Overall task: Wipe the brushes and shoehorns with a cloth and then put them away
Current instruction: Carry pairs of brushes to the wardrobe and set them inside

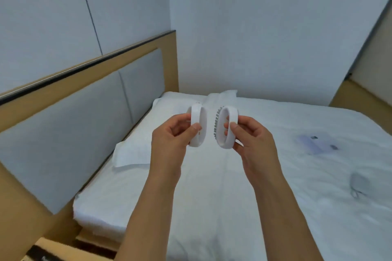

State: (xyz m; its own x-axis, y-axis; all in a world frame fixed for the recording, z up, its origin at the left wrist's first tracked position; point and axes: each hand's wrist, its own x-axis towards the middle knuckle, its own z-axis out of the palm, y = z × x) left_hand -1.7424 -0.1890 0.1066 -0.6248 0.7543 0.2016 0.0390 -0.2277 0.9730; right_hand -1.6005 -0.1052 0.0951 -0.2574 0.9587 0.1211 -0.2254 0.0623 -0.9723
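Each hand grips a white oval brush — left hand (172, 133) on one brush (197, 126), right hand (249, 135) on the other brush (227, 127) — above the bed (212, 186), so putting away seems left, and no cloth or shoehorn is identifiable.

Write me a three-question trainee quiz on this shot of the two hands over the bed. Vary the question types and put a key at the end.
1. True or false: the left hand holds nothing.
2. Which brush shows grey bristles? A. left brush B. right brush C. neither
3. Fill in: both brushes are held above the white ____.

Key
1. False. Each hand grips a white oval brush; the right hand has fingers through its brush's loop.
2. B. Its bristles face left, toward the other brush.
3. Bed. A folded white cloth lies on it, near the headboard.
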